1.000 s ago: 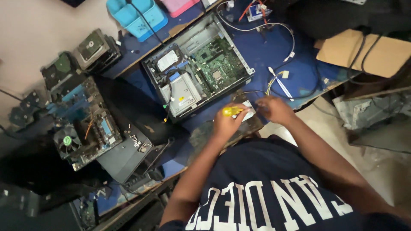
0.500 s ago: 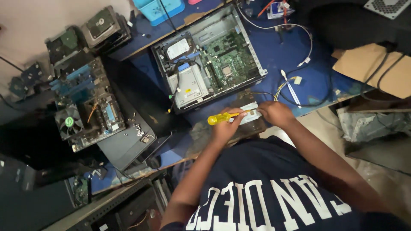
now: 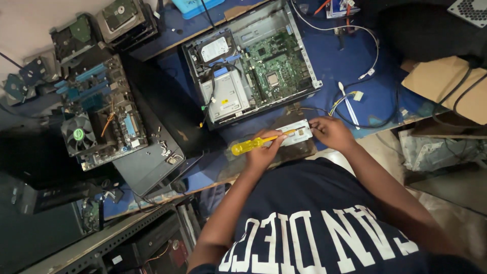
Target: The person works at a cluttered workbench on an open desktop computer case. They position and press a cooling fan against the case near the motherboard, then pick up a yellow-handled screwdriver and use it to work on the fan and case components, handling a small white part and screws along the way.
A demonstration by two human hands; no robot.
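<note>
The yellow screwdriver (image 3: 252,144) has swung flatter in the left hand (image 3: 265,150) beside the open computer case (image 3: 251,63).

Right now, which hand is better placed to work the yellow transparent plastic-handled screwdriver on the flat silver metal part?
Left. The left hand grips the screwdriver, its tip at the silver part, which the right hand steadies.

White label (image 3: 215,49) on hard drive; cardboard box (image 3: 442,86) right.
</note>
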